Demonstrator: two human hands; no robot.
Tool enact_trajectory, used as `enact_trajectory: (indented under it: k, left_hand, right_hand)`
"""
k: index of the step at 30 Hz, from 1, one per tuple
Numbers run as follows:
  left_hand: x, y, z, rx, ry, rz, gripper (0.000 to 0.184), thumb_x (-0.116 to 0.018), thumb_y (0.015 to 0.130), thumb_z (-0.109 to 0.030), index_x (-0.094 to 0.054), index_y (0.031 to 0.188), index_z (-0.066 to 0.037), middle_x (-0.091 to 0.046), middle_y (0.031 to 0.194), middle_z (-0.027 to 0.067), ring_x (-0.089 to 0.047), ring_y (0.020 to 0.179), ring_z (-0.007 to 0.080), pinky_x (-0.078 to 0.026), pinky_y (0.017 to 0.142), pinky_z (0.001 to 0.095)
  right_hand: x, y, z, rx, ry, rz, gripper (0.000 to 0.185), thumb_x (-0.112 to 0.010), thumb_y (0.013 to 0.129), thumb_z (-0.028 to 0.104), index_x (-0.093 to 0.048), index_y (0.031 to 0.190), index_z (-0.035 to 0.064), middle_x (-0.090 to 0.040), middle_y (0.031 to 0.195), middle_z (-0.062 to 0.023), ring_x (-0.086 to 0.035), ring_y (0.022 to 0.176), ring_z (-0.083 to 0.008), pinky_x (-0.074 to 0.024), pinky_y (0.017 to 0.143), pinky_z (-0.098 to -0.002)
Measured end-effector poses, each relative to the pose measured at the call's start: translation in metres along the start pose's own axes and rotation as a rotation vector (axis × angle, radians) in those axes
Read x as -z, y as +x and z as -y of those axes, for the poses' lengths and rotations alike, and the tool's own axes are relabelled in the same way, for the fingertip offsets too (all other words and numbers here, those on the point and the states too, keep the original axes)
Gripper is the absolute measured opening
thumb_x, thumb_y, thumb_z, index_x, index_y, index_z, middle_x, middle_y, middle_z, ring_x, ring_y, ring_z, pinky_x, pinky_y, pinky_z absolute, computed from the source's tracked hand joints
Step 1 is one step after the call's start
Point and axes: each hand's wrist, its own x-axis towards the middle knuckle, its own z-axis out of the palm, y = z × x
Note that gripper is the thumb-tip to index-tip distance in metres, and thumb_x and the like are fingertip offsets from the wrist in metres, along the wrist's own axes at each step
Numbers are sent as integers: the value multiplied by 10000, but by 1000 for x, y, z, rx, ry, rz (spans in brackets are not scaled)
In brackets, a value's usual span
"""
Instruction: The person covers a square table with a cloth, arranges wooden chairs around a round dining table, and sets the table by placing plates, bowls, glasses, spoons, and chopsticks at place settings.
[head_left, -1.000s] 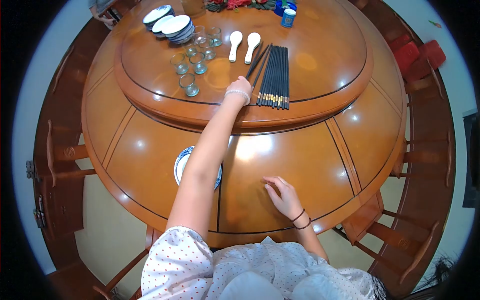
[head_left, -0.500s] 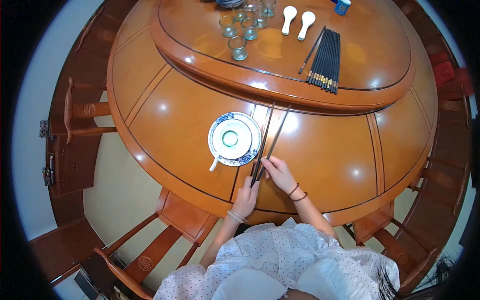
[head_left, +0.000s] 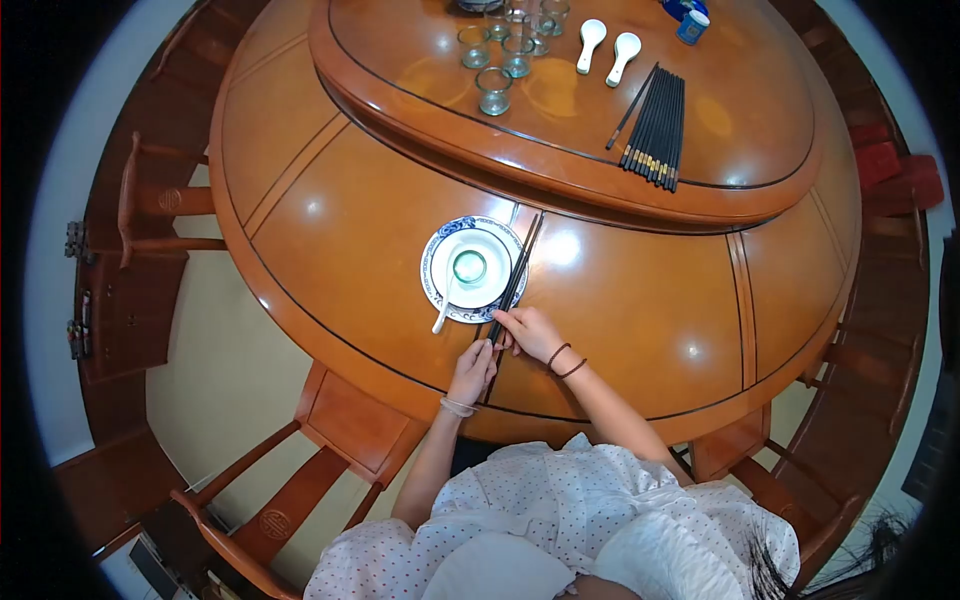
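Right of blue-rimmed porcelain plate [head_left: 431,268]: slim black chopsticks [head_left: 520,269] pointing away, left hand [head_left: 472,370] and right hand [head_left: 532,333] gripping near ends.

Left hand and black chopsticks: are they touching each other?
Touching. The head view shows the left hand with thumb and fingers closed on the near ends of the black chopsticks.

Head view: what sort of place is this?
Probably a dining room, home or restaurant unclear: a large round table with a raised round centre, wooden chairs such as the near one, and tableware including held chopsticks.
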Motion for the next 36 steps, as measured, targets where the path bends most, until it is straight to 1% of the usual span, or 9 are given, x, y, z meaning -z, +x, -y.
enact_trajectory:
  k: [8,16,22,28,30,32,33,34,36]
  left_hand:
    - [3,5,6,-2,-90,-122,280,-370,900,-294,-515,882,-55,-373,476,-47,-269,337,23,-184,313,170]
    - [24,3,9,-66,1,-155,244,-429,880,-238,-525,947,-23,-524,553,18,-424,367,42,-287,318,157]
    - [4,9,-3,-154,317,-231,261,-439,870,-215,-545,931,16,-563,562,59,-482,388,76,-365,354,193]
    - [10,10,-7,-89,364,-216,277,-442,867,-228,-549,925,22,-568,569,78,-512,411,100,-400,381,219]
    - [9,6,-10,-146,423,-275,274,-453,860,-231,-552,917,18,-565,581,83,-522,438,120,-409,406,236]
    - [9,0,-17,-204,482,-335,270,-465,853,-234,-556,910,14,-562,594,87,-532,466,139,-419,431,253]
    - [13,-5,-19,-365,702,-440,257,-476,844,-228,-559,905,8,-549,598,89,-530,490,167,-420,457,270]
    - [17,-10,-21,-529,921,-545,244,-487,834,-221,-562,900,2,-536,602,91,-528,515,195,-422,483,287]
    - [28,-21,-24,-609,915,-607,199,-502,817,-194,-566,844,-8,-512,593,90,-492,506,229,-405,498,314]
  right_hand:
    - [-5,-8,23,14,-309,-96,472,-453,824,423,-624,592,49,-523,416,-51,-528,376,-144,-419,418,-250]
    - [-26,-6,21,2,-305,-136,445,-483,816,399,-603,578,42,-524,420,-60,-538,378,-145,-423,420,-253]
    - [-15,-3,15,131,-588,-176,474,-421,834,425,-591,570,69,-517,418,-61,-547,411,-192,-434,439,-304]
    - [-15,-7,21,190,-735,-202,454,-410,833,417,-603,605,75,-553,515,-123,-564,514,-275,-453,501,-356]
    - [-3,-8,21,230,-676,-282,461,-416,819,445,-607,639,66,-560,568,-162,-564,548,-318,-453,501,-399]
    - [15,-11,29,375,-405,-578,348,-486,818,319,-586,622,50,-545,562,-176,-537,496,-324,-419,467,-406]
    - [28,-13,34,354,-352,-678,264,-521,800,224,-563,617,39,-537,557,-162,-515,493,-312,-413,481,-390]
    - [43,-7,42,534,-470,-852,191,-541,780,176,-550,643,43,-524,582,-134,-508,555,-291,-419,533,-369]
    - [73,10,64,712,-674,-911,114,-554,738,124,-550,818,43,-552,802,-112,-513,796,-275,-427,662,-354]
